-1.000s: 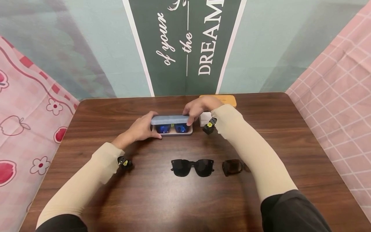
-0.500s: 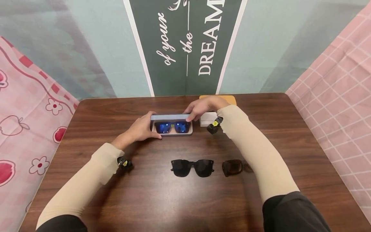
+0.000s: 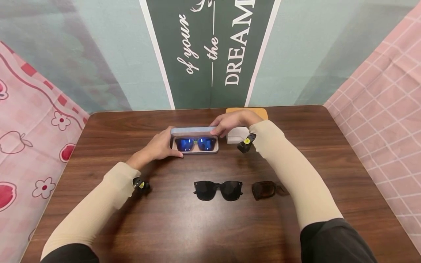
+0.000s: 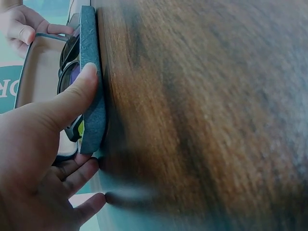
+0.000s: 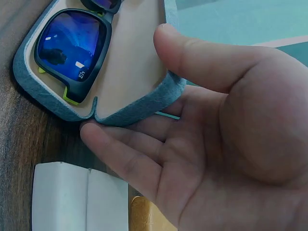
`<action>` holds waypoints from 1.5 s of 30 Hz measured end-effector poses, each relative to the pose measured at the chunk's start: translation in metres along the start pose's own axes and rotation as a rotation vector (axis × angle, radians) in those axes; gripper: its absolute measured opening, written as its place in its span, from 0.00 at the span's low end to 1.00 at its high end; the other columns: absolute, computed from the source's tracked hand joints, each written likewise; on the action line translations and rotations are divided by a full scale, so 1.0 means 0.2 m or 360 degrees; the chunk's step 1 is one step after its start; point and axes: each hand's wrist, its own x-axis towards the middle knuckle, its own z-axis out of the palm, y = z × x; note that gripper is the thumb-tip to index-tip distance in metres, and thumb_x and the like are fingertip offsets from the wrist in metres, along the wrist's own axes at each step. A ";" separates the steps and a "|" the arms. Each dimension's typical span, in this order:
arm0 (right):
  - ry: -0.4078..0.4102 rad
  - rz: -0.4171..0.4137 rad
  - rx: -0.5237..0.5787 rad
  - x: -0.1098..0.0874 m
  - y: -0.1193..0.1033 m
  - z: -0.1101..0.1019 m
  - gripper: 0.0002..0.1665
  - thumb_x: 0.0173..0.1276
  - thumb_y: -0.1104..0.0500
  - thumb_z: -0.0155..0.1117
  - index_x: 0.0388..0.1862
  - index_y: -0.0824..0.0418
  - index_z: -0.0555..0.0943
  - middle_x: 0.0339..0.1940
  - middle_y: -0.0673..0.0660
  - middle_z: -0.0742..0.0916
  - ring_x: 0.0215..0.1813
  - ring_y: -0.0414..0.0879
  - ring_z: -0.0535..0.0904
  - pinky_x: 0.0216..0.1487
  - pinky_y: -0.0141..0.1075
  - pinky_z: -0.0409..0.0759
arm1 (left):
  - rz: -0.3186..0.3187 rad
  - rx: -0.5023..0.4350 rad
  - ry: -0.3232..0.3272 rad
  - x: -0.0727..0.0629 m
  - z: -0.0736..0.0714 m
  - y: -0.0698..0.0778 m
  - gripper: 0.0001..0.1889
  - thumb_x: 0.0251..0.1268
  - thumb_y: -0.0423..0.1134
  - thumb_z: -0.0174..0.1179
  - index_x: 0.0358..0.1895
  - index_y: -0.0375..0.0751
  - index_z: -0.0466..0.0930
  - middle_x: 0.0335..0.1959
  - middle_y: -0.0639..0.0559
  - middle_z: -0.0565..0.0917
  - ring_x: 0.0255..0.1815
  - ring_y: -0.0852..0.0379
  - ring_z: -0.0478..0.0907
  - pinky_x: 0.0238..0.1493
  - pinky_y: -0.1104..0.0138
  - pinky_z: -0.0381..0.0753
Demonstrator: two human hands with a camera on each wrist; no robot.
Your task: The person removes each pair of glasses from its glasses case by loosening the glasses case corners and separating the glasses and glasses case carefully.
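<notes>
A blue-grey glasses case (image 3: 193, 130) stands on the table with its lid tilted up and back. Inside lie sunglasses (image 3: 185, 144) with mirrored blue lenses and bits of yellow-green on the frame. My left hand (image 3: 160, 145) grips the case's left end; in the left wrist view the thumb (image 4: 79, 94) presses the front wall and the fingers reach behind. At the right end my right hand (image 3: 230, 122) holds the raised lid. Its thumb (image 5: 192, 55) lies on the lid's edge in the right wrist view, with other fingers along the outside near the hinge.
Nearer on the table lie black sunglasses (image 3: 227, 190) and, to their right, brown-tinted glasses (image 3: 264, 190) partly hidden by the right sleeve. A white case (image 3: 234, 136) and an orange case (image 3: 263, 112) sit behind the right wrist. Patterned cloth hangs at the back and sides.
The lid of the glasses case has swung up and back, showing more of the blue sunglasses. My right hand has moved slightly back and right with it; my left hand stays put.
</notes>
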 end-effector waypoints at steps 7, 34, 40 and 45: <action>0.0027 -0.0022 -0.0008 0.00 0.01 0.01 0.32 0.79 0.55 0.57 0.74 0.70 0.67 0.68 0.65 0.77 0.70 0.57 0.74 0.68 0.45 0.74 | -0.0014 -0.0003 -0.0004 0.00 0.00 0.01 0.53 0.44 0.53 0.83 0.70 0.31 0.61 0.63 0.33 0.76 0.64 0.38 0.74 0.65 0.46 0.71; 0.0598 -0.0135 -0.0887 -0.07 -0.03 0.18 0.27 0.81 0.49 0.55 0.64 0.68 0.78 0.52 0.61 0.86 0.54 0.52 0.80 0.63 0.48 0.76 | -0.0044 -0.0014 -0.0031 -0.01 0.00 0.00 0.54 0.45 0.54 0.82 0.70 0.33 0.61 0.64 0.34 0.76 0.65 0.38 0.73 0.67 0.45 0.70; 0.0720 -0.0115 -0.0999 -0.07 -0.04 0.21 0.26 0.79 0.47 0.56 0.60 0.68 0.81 0.46 0.60 0.87 0.46 0.51 0.81 0.57 0.47 0.79 | -0.0036 -0.0009 -0.0027 -0.01 0.00 0.00 0.53 0.45 0.54 0.82 0.70 0.33 0.61 0.63 0.34 0.76 0.64 0.39 0.74 0.66 0.45 0.71; 0.0836 -0.0102 -0.1052 -0.08 -0.04 0.22 0.24 0.76 0.45 0.62 0.49 0.66 0.85 0.37 0.58 0.87 0.39 0.51 0.79 0.46 0.43 0.79 | -0.0035 -0.0003 -0.0028 -0.01 0.00 0.00 0.53 0.45 0.55 0.82 0.69 0.33 0.61 0.62 0.34 0.76 0.64 0.38 0.74 0.65 0.45 0.71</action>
